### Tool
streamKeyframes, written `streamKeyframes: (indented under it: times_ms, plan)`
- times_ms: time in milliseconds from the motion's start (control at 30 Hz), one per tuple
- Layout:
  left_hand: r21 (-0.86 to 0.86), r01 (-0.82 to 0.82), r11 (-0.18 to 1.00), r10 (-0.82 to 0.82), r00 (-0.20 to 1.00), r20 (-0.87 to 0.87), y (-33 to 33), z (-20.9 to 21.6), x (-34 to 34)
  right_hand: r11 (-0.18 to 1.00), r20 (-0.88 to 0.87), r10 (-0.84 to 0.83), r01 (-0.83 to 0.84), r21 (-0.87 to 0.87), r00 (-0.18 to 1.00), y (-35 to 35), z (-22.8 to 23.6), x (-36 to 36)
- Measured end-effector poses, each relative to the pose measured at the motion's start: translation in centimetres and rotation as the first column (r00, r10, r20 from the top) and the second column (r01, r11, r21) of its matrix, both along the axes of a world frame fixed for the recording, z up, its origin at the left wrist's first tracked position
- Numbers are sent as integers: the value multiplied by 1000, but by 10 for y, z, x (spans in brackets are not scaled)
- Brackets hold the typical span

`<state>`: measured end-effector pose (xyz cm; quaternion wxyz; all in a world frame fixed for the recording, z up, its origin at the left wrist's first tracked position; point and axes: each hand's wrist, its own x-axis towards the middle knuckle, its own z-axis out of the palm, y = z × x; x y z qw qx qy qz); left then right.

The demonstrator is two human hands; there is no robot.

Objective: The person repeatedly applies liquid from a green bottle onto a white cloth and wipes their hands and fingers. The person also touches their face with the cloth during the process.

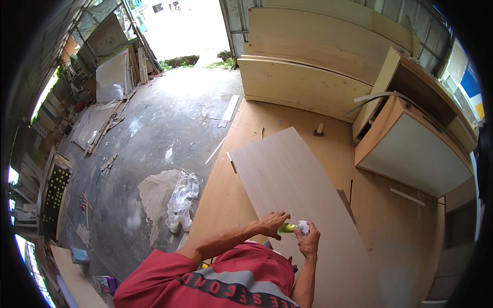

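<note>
A small yellow-green tube-shaped thing (288, 228) with a whitish end (304, 226) is held in front of my body, above a pale wood-grain panel (292, 177). My right hand (309, 241) grips it near the whitish end, thumb and fingers closed round it. At its green end my left hand (273, 225) curves its fingers over the top, with the thumb below. The exact kind of the held thing is too small to make out. Beneath my hands, the panel lies flat and slanted across a larger brown board (218, 205).
A small wooden block (319, 130) and thin strips lie on the brown board. Long boards (303, 82) lean at the back, with a white-fronted cabinet (411, 149) at right. Clear plastic bags (182, 201) lie on the concrete floor (128, 169), left. Scrap panels (110, 77) line the far left.
</note>
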<state>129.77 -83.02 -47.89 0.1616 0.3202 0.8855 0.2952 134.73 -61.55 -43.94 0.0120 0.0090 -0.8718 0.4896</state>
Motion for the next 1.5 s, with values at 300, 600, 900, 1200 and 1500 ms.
streamKeyframes:
  times_ms: [300, 600, 900, 1200, 1500]
  plan:
    - [318, -790, 524, 448, 574, 686, -63, -39, 40, 858, 321, -359, 175, 482, 876, 31, -178, 29]
    - [189, -976, -106, 627, 82, 775, -154, -8, 101, 688, 506, -715, 359, 631, 481, 66, -268, 57]
    - [298, -951, -79, 10, 299, 954, -128, 36, 71, 677, 535, -735, 401, 618, 416, 68, -267, 63]
    - [424, -906, 15, -276, 403, 872, -80, 62, 18, 613, 491, -790, 477, 630, 368, 80, -257, 100]
    - [488, -871, -63, -491, 453, 744, -46, 95, 6, 337, 304, -916, 912, 235, 260, 109, -253, 100]
